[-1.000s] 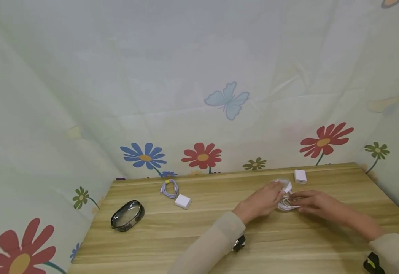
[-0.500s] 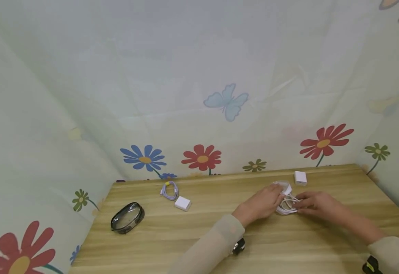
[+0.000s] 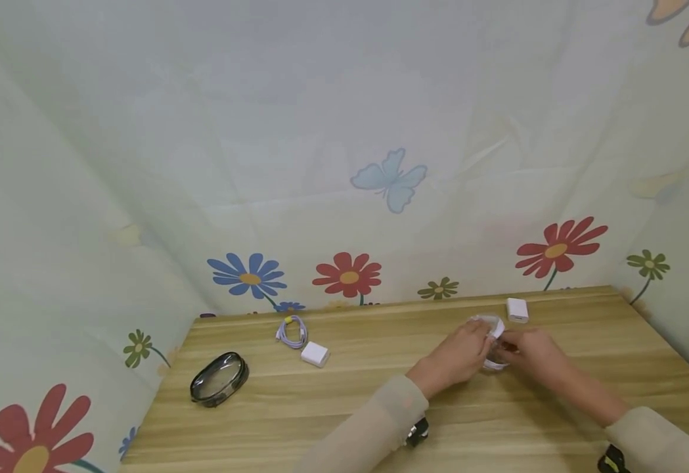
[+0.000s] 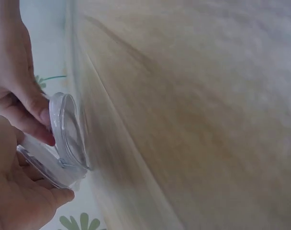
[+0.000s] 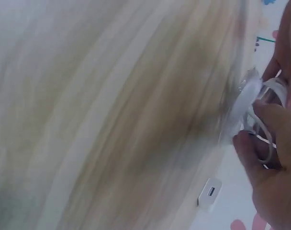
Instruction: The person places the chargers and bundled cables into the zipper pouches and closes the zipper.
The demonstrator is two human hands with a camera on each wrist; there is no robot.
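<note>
My left hand (image 3: 456,355) holds a small clear case (image 3: 491,320), which stands open with its two halves hinged apart in the left wrist view (image 4: 66,129). My right hand (image 3: 538,357) reaches into the case from the right. In the right wrist view, its thumb and fingers pinch a coiled white cable (image 5: 266,139) at the case's opening. The fingers mostly cover the cable in the head view. Just behind the hands lies a white charger plug (image 3: 517,310), whose USB port faces forward.
At the left of the wooden table (image 3: 368,401) is a clear case with black trim (image 3: 219,380). A lilac cable (image 3: 292,332) with a yellow tie lies coiled beside another white charger plug (image 3: 315,355). A flowered cloth (image 3: 297,197) hangs behind the table.
My right hand has moved left, bringing the white cable's loops in over the open case, and more of the cable is now covered. The left hand stays on the case.
</note>
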